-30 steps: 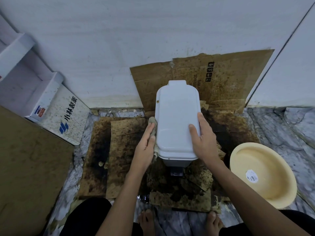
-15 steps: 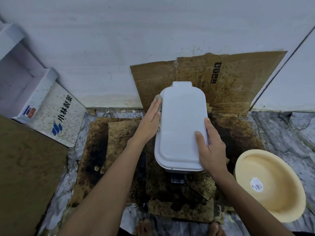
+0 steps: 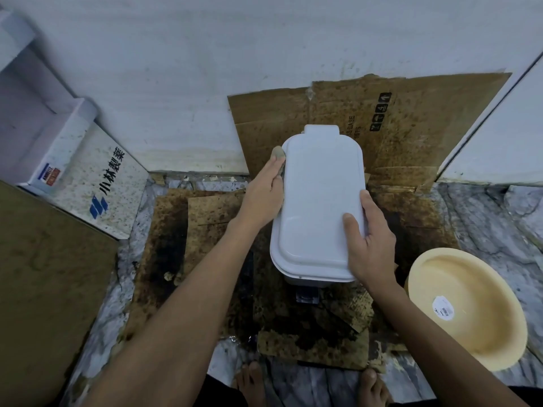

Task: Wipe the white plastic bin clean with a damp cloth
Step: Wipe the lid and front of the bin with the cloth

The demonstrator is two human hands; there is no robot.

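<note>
At centre frame, my left hand (image 3: 264, 192) lies flat along the left side of the white plastic bin (image 3: 318, 201), fingers extended, pressing the grey cloth (image 3: 277, 154) to its edge; a tuft of cloth pokes out past my fingertips. My right hand (image 3: 367, 242) grips the bin's lower right rim, thumb on the lid. Bin stands on stained cardboard (image 3: 188, 230), lid shut. Lower right: cream basin (image 3: 484, 304) on the marble floor (image 3: 499, 218). Upper left: white printed carton (image 3: 97, 177) against the wall.
</note>
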